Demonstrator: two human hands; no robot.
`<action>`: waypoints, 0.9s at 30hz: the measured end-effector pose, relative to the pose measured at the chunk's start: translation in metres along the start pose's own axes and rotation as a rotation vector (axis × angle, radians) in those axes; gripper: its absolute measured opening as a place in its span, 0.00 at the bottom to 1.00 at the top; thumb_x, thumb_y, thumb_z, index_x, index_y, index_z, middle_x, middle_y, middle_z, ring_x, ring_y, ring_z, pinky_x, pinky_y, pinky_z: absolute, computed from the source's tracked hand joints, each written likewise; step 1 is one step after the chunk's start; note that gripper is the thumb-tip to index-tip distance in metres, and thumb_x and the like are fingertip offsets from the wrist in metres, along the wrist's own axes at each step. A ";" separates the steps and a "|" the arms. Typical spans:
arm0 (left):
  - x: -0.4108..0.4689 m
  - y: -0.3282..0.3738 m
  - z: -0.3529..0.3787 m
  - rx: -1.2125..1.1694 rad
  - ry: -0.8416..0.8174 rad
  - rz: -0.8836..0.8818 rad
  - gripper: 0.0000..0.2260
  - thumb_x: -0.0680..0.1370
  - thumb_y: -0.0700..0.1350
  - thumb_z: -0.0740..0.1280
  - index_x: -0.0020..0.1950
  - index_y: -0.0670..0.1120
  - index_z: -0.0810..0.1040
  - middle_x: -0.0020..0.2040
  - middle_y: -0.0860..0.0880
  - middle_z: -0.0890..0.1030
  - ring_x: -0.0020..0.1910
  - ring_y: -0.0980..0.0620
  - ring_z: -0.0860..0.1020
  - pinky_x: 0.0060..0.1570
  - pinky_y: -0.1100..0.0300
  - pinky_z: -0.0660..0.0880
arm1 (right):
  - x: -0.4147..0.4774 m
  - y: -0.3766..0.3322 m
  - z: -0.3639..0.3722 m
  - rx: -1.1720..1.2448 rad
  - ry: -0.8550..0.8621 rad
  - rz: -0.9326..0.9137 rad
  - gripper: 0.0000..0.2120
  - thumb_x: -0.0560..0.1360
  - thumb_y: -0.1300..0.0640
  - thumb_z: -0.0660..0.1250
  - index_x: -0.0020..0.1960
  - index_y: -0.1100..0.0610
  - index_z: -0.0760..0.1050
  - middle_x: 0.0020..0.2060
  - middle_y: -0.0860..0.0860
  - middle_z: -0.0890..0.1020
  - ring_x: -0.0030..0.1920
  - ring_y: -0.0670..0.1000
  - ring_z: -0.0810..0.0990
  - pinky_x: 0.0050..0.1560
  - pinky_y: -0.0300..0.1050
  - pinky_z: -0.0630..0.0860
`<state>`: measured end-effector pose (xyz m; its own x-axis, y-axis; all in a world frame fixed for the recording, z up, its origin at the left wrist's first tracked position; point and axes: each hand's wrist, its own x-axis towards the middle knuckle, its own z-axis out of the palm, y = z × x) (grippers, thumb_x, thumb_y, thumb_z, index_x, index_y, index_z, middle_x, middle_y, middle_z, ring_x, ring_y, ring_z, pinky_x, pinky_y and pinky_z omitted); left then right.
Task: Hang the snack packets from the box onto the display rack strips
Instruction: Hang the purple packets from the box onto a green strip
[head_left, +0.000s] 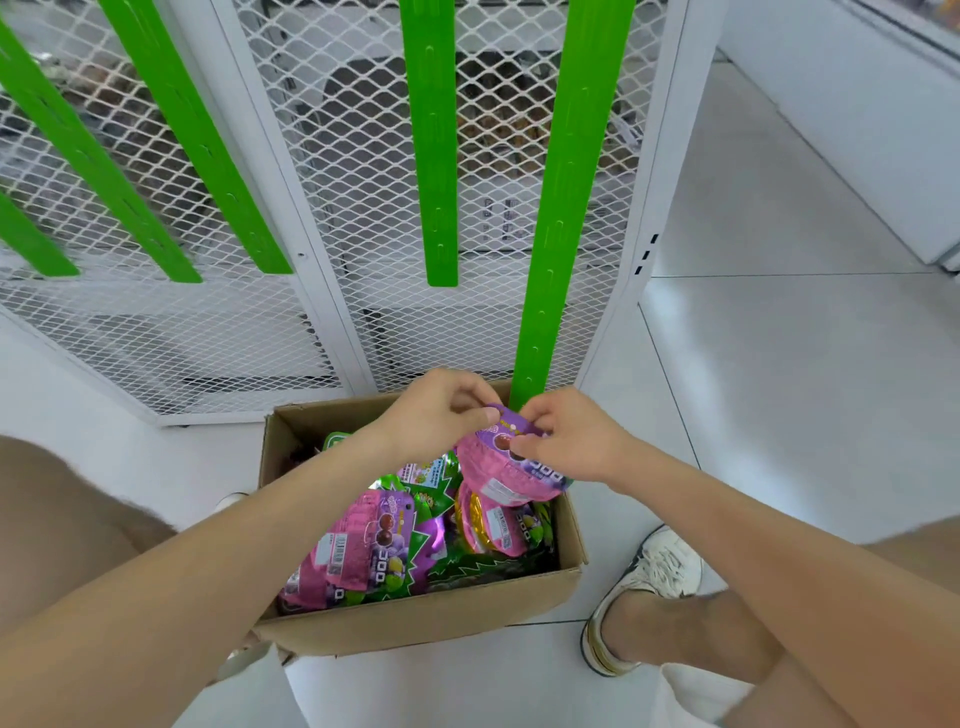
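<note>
Both grips, your left hand (441, 415) and right hand (571, 441), pinch the packet (498, 470); miss the 12 o'clock strip (561, 234) and it may fall.

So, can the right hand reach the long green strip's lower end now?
Probably yes: the long green strip ends just behind the right hand with nothing between, though it and the left hand both pinch the snack packet.

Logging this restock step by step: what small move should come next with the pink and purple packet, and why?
Probably raise the pink and purple snack packet onto a low tab of the long green plastic strip: the left hand and right hand pinch its top at the strip's lower end.
</note>
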<state>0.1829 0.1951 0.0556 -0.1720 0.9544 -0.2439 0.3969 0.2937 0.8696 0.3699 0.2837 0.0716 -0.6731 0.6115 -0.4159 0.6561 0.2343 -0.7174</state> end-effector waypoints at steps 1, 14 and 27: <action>0.002 0.003 0.003 -0.049 0.012 -0.039 0.02 0.81 0.42 0.73 0.53 0.45 0.84 0.43 0.50 0.87 0.43 0.52 0.84 0.48 0.51 0.83 | 0.002 0.004 -0.006 -0.037 0.036 0.032 0.05 0.73 0.60 0.77 0.49 0.58 0.83 0.41 0.56 0.87 0.38 0.51 0.82 0.41 0.50 0.78; 0.016 0.021 0.026 -0.274 -0.048 -0.319 0.05 0.80 0.35 0.73 0.55 0.37 0.81 0.44 0.40 0.88 0.44 0.43 0.88 0.48 0.46 0.86 | -0.008 0.003 -0.021 -0.469 0.227 0.097 0.25 0.66 0.45 0.74 0.60 0.54 0.76 0.52 0.53 0.81 0.54 0.56 0.80 0.55 0.54 0.81; -0.004 0.038 0.023 -0.110 -0.032 -0.372 0.13 0.80 0.53 0.75 0.54 0.44 0.84 0.49 0.45 0.88 0.45 0.48 0.88 0.43 0.53 0.85 | -0.018 0.007 -0.007 -0.117 0.028 0.066 0.10 0.79 0.67 0.61 0.46 0.55 0.76 0.37 0.52 0.80 0.40 0.51 0.80 0.36 0.37 0.74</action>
<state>0.2197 0.2042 0.0797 -0.2574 0.7856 -0.5626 0.2133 0.6141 0.7599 0.3893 0.2795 0.0780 -0.6185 0.6487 -0.4435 0.7351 0.2781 -0.6183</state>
